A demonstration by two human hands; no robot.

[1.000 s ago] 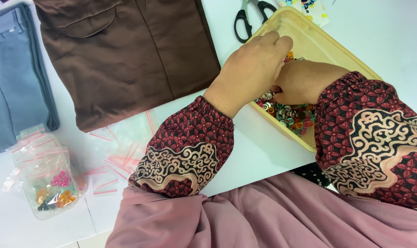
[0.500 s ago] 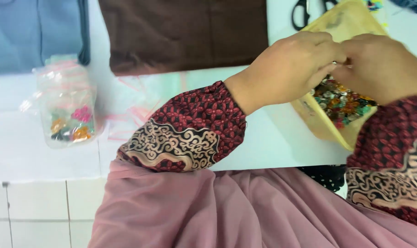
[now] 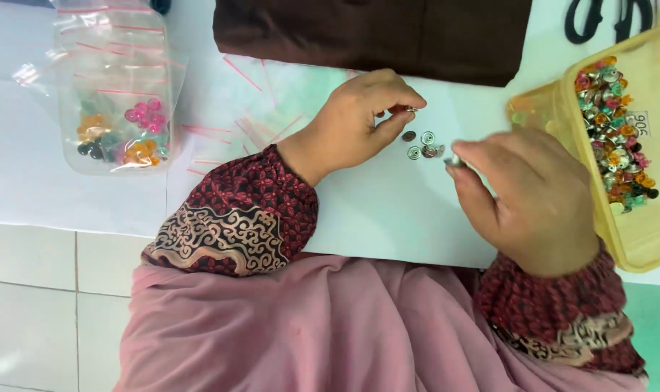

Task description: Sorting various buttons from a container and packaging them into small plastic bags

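My left hand [image 3: 359,120] rests on the white sheet and pinches a small red-capped metal snap part [image 3: 405,109] between thumb and forefinger. My right hand [image 3: 530,196] is just to its right, fingertips closed on a small silver piece [image 3: 455,161]. Between the two hands lie a few loose round metal snap parts [image 3: 422,145] on the sheet. A yellow plastic tray [image 3: 646,239] at the right holds several coloured and silver snap buttons [image 3: 612,138].
Brown folded garment [image 3: 373,33] lies at the top centre. Clear zip bags [image 3: 116,94] with coloured buttons sit at the left, with several empty small bags [image 3: 228,120] beside them. Black scissors [image 3: 609,18] lie at the top right. Pink skirt fabric [image 3: 330,327] fills the bottom.
Both hands have come out of the yellow tray and moved left onto the white sheet. A few snap parts now lie between them. The view shifted right and down.
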